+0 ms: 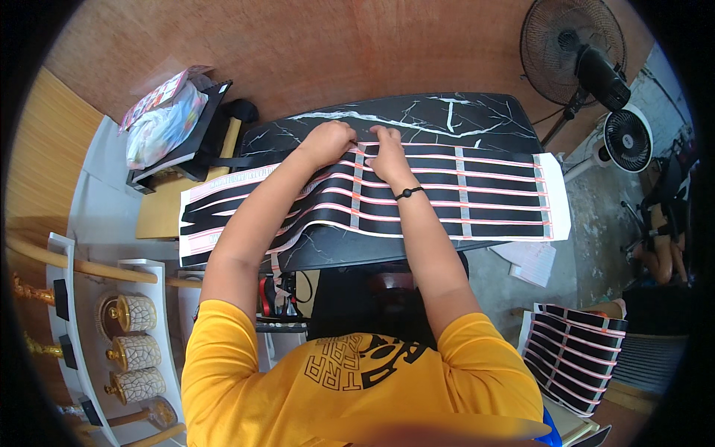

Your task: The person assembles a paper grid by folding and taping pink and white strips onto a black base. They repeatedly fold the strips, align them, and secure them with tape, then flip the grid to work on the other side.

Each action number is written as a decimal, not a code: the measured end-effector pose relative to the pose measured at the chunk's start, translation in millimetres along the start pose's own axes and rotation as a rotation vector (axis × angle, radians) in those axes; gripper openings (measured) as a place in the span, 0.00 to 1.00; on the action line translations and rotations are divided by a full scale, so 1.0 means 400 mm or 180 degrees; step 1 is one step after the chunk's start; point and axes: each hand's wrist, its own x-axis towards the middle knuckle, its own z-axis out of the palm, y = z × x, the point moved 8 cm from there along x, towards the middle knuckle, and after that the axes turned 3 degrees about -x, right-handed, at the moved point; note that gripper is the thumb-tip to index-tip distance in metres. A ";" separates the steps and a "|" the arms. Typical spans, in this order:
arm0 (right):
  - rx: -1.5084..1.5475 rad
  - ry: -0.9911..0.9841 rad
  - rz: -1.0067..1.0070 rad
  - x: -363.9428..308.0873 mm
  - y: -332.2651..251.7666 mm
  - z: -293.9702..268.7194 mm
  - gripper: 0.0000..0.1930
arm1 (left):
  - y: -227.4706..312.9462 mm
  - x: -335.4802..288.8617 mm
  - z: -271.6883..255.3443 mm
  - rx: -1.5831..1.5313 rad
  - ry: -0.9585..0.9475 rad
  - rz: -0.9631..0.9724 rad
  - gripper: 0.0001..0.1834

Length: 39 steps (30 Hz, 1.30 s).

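Note:
A long black sheet [499, 182] with white, pink-edged lengthwise lines and grey cross strips lies over the black marbled table [328, 253]. Left of its middle the sheet buckles up into a hump, and its left end splays into separate bands. My left hand [330, 143] is closed at the sheet's far edge, beside a grey cross strip; the fingertips are partly hidden. Just to its right, my right hand [387, 158] rests on the same far edge with thumb and fingers apart. A dark bracelet circles my right wrist.
A similar striped sheet [573, 357] hangs at the lower right. Two fans [629, 139] stand at the far right. A plastic bag [165, 127] sits on a black device at the far left. White shelves hold patterned jars [138, 352]. Papers [530, 262] lie on the floor.

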 end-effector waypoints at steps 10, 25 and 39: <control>-0.0864 -0.0770 -0.0240 -0.021 -0.043 0.021 0.59 | 0.004 -0.064 0.031 -0.0553 -0.0790 -0.0634 0.14; -0.0743 -0.0454 -0.0230 -0.060 -0.058 0.007 0.59 | 0.030 -0.031 0.034 0.0442 -0.0211 0.0126 0.08; -0.0597 -0.0257 -0.0384 -0.067 -0.061 0.002 0.59 | -0.008 -0.024 -0.077 0.0231 0.0976 -0.0373 0.14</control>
